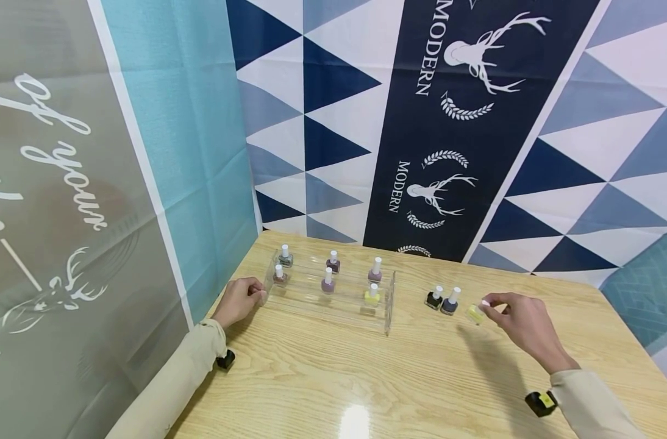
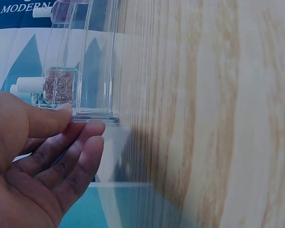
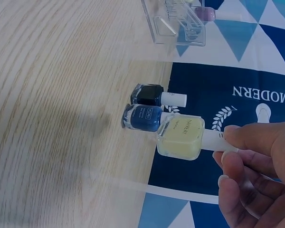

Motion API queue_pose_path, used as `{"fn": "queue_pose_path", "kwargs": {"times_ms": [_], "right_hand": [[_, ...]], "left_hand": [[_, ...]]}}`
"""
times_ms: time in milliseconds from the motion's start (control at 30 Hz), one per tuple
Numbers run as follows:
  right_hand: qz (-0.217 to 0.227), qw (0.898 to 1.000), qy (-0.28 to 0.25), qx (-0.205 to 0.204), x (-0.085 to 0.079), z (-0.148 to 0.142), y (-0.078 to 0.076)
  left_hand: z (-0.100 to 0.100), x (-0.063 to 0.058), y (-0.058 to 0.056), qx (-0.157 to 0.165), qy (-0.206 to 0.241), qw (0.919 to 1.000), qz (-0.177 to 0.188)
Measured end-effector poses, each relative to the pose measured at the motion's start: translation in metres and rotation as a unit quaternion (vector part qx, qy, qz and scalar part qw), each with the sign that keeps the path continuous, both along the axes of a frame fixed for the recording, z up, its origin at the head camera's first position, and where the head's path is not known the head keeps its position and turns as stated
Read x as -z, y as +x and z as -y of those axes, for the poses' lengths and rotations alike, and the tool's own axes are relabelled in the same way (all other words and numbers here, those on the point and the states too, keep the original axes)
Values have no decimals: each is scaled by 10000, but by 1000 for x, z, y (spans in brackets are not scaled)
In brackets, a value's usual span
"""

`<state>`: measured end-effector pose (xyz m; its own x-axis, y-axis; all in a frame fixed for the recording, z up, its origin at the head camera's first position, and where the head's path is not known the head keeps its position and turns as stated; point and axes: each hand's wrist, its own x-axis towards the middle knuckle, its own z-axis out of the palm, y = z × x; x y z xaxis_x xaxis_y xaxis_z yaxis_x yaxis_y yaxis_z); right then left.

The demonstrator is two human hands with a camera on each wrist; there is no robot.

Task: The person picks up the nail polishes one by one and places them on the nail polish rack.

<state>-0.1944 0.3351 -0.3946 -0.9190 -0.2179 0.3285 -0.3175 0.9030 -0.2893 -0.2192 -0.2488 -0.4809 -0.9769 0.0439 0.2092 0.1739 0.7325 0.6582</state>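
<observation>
Right of the clear rack (image 1: 319,310), right hand (image 1: 525,323): pinched yellow nail polish bottle (image 1: 475,314) by its cap (image 3: 213,140).
Left hand (image 1: 240,302): gripped the rack's end.

On my feed I read MODERN twice on the dark panel (image 1: 440,137) beyond the far edge of the surface (image 1: 300,378), "of your" and "the" on grey cloth (image 1: 53,244) past its left, apparently MAYREAY on the held yellow bottle (image 3: 180,138).

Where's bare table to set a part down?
Widest: the table in front of the clear rack, between the sleeves. Narrower: the gap between rack and black bottle. Crowded: the rack's six bottles; also, right of that gap, the black bottle, blue bottle and held yellow bottle.
</observation>
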Motion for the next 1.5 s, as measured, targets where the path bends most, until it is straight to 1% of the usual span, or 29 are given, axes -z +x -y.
{"fn": "queue_pose_path", "kwargs": {"times_ms": [467,667,1133,1300,1500], "right_hand": [[-5,10000,24,-81,0,7,1],[-40,9999,45,-128,-2,11,1],[119,9997,32,-204,-6,25,5],[95,9995,15,-284,-5,27,5],[-69,9991,-39,-423,-6,32,4]], "left_hand": [[0,2,-2,-31,-2,10000,48],[0,1,-2,-40,22,10000,85],[0,-1,0,22,33,9999,126],[0,0,0,22,48,9999,161],[0,-1,0,10,70,9999,120]]}}
